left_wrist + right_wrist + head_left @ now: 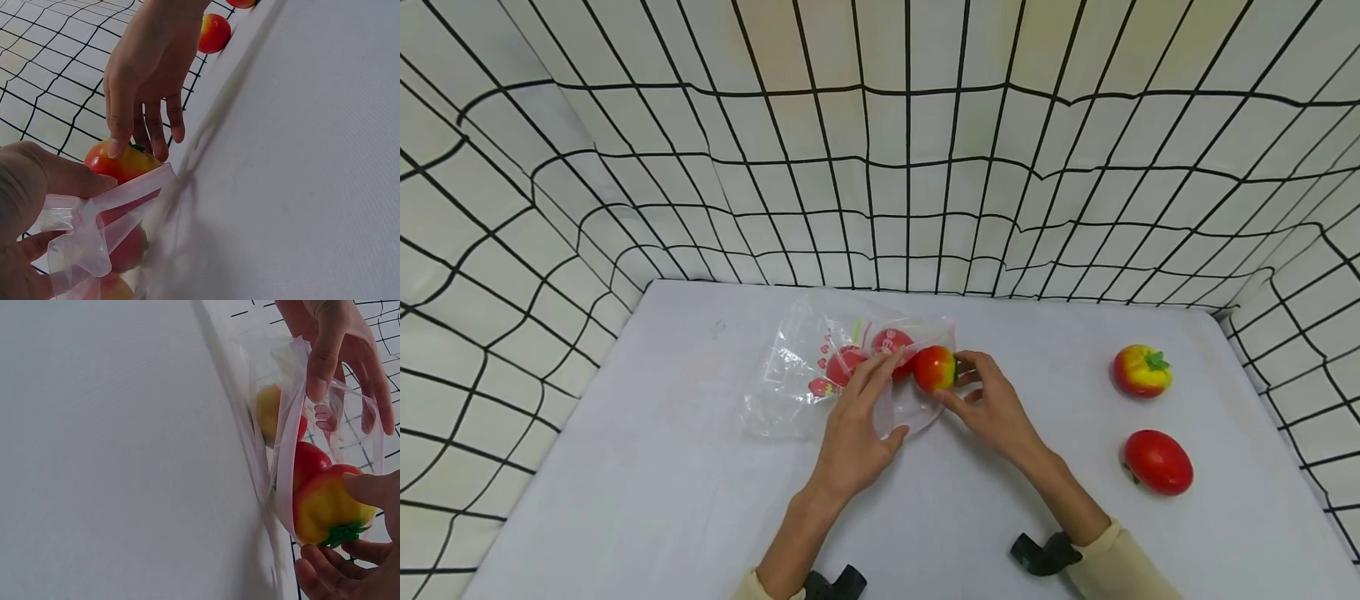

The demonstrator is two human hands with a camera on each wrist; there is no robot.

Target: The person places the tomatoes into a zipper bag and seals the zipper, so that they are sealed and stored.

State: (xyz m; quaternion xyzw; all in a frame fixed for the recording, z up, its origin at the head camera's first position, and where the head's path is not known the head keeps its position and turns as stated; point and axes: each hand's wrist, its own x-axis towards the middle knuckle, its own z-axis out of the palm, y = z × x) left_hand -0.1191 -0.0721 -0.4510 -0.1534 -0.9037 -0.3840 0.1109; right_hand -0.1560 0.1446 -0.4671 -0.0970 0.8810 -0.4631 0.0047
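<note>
- Far left: black-corded netting [485, 350], bordering the white table [647, 467] and continuing across the back and down the right side.
- Left of centre: clear plastic bag [782, 379] lying on the table, with small strawberry prints [822, 387]; its mouth faces the right hand.
- Inside the bag, per the right wrist view: a red fruit [309, 461] close to the mouth, and a yellow-and-red fruit [269, 412] deeper in. Some red areas in the head view: print or contents, cannot tell.
- Centre: left hand [859, 429] at the bag's mouth, fingers long and nearly straight, thumb spread well apart from them, both touching the plastic; the mouth gapes.
- Right of that: red-and-yellow pepper [935, 369] at the bag's mouth, partly behind its edge, just beside the red fruit; green stem end turned toward the right palm.
- Right hand [996, 412]: pinches this pepper between thumb and curled fingers. The two hands are near each other, not joined.
- Below the hands: a black device on the left wrist [835, 585], another on the right wrist [1045, 555]; beige sleeve [1123, 567] on the right forearm.
- Far right, well apart from the bag: second pepper [1139, 372], yellow and red, green stem to the right; nearer the person, a glossy red tomato [1158, 462], lying tilted.
</note>
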